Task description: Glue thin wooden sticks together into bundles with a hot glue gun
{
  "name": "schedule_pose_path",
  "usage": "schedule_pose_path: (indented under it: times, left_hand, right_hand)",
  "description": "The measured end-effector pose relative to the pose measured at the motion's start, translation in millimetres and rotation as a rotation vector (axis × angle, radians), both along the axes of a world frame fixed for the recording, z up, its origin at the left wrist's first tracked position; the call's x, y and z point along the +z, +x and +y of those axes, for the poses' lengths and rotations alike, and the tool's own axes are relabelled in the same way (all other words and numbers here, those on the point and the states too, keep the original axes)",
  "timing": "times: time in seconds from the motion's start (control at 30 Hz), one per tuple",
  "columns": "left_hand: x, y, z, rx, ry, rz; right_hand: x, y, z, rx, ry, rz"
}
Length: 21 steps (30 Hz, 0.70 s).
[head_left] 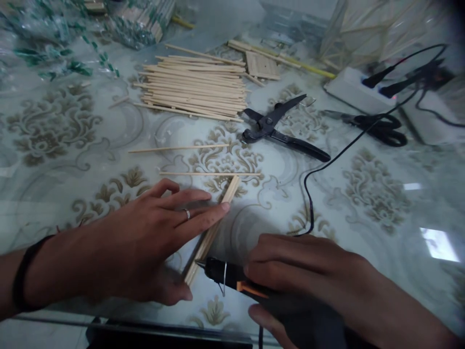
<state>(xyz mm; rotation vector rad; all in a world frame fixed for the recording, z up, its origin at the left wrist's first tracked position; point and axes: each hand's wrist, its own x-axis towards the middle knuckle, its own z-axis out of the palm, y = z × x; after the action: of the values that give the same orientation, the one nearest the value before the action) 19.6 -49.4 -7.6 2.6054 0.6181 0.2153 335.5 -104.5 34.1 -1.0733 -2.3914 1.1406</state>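
Black glue gun [215,267]: grasped in right hand [308,271], nozzle at stick strip [209,238], contact unclear.
Stick strip: by table's [283,208] near edge; left hand [152,225] spread, one fingertip resting on it.
Loose sticks [210,173]: two, just past strip.
Stick pile [192,87]: toward far edge; black shears [267,123] splayed beside it.
Power strip [348,87]: toward right edge.

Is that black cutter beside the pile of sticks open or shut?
Open. The cutter lies with its two long halves spread apart in a V, near the stick pile.
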Motion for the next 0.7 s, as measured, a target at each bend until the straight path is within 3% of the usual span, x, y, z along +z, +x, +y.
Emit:
schedule_pose_path:
  times: [0.33, 0.5, 0.7]
  left_hand:
    - [-1.5, 1, -5, 0.054, 0.100, -0.009]
    - [-5.5, 3, -1, 0.153, 0.137, -0.032]
    - [-7.6, 3, 7, 0.172, 0.192, -0.047]
  right_hand:
    - [-2.9, -6, 6, -0.001, 0.022, 0.033]
    - [0.7, -8, 11, -0.055, 0.059, 0.028]
    - [-1.2, -9, 10, -0.088, 0.082, 0.002]
